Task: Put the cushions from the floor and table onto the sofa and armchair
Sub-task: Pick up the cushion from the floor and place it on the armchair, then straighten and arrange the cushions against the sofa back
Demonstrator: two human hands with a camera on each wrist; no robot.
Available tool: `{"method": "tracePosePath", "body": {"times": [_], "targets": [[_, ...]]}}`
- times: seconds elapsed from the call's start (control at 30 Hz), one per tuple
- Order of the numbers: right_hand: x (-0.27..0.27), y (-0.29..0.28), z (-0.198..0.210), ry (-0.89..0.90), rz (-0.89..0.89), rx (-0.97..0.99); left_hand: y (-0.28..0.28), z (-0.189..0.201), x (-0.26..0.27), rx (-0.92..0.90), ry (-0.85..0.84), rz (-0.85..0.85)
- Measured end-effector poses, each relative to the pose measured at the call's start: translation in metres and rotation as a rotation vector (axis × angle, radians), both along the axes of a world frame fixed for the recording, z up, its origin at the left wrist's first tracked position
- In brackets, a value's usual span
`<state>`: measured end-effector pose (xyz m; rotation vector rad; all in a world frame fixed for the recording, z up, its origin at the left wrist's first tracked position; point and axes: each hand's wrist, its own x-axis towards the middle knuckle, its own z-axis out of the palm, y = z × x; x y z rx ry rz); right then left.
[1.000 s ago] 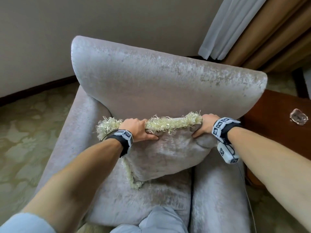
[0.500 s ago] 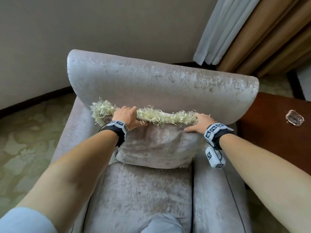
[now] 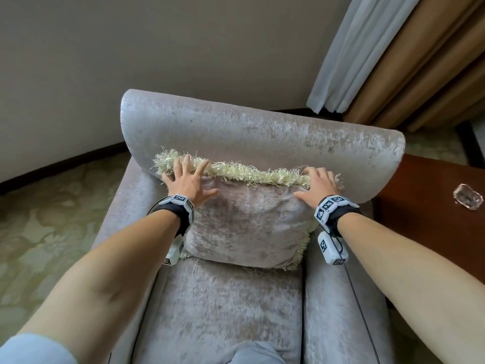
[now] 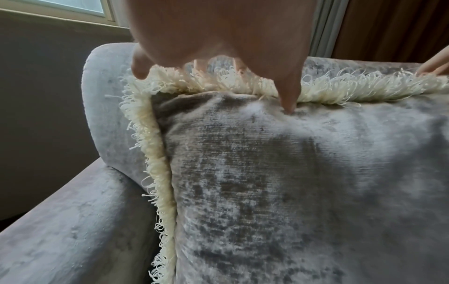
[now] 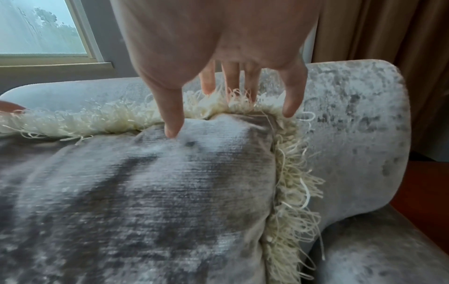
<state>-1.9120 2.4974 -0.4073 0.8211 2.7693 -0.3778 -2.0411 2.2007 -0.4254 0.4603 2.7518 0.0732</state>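
Leaning upright against the armchair (image 3: 262, 132) back, cushion (image 3: 249, 227) fringe uppermost

cushion (image 4: 303, 182) upright against armchair (image 4: 73, 221) back | left hand (image 4: 218, 32) spread, thumb on top edge

We see a grey velvet armchair (image 3: 236, 306) on patterned carpet (image 3: 47, 232). On its seat a fringed grey cushion (image 3: 249, 227) stands upright against the backrest. Beside the chair, a wooden side table (image 3: 425, 214) bears a small glass piece (image 3: 468, 200).
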Motion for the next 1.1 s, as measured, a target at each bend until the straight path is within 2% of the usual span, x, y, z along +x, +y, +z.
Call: {"method": "tracePosePath", "body": {"times": [0.27, 0.4, 0.6, 0.87, 1.1], "targets": [[0.017, -0.038, 0.006, 0.127, -0.084, -0.067, -0.016, 0.018, 0.025, 0.058, 0.034, 0.044], [0.036, -0.054, 0.020, 0.174, -0.133, -0.133, -0.015, 0.038, 0.033, 0.074, 0.062, 0.003], [0.078, -0.074, 0.058, 0.232, -0.210, -0.197, -0.016, 0.068, 0.057, 0.291, 0.068, -0.056], [0.142, -0.090, 0.100, 0.302, -0.398, -0.296, 0.000, 0.097, 0.092, 0.420, 0.051, -0.261], [0.238, -0.090, 0.119, 0.318, -0.564, -0.196, 0.046, 0.112, 0.145, 0.512, 0.002, -0.428]]}}
